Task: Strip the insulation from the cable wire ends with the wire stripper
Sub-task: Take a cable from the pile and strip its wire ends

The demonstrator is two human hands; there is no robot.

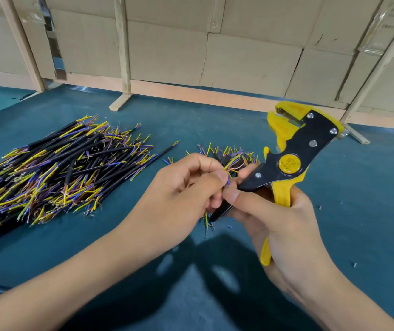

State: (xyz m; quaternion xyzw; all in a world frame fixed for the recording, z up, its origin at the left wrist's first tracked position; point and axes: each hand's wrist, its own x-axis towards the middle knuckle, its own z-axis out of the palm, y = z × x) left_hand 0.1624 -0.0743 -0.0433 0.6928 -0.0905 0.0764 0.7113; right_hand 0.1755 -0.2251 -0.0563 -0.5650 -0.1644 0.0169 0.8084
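Near the centre of the teal bench mat (370, 211), your right hand (284, 225) grips the yellow-and-black wire stripper (293, 151), head pointing far-right. Your left hand (179, 187), touching it, pinches a black cable piece with coloured wire ends (233, 163). Left: a heap of black cut cables (59, 168).

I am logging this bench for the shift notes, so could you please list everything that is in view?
cable pile: many, black with yellow, blue and brown cores, table left.
smaller cable bunch: several, same colours, behind the hands.
held cable: one, black, between both hands.
wire stripper: one, yellow and black, raised at right.
insulation scraps: few, blue, on table.
table: one, teal.
cardboard boxes: several, tan, behind.
wooden frame: pale, before boxes.
left hand: pinches the cable.
right hand: grips the stripper.
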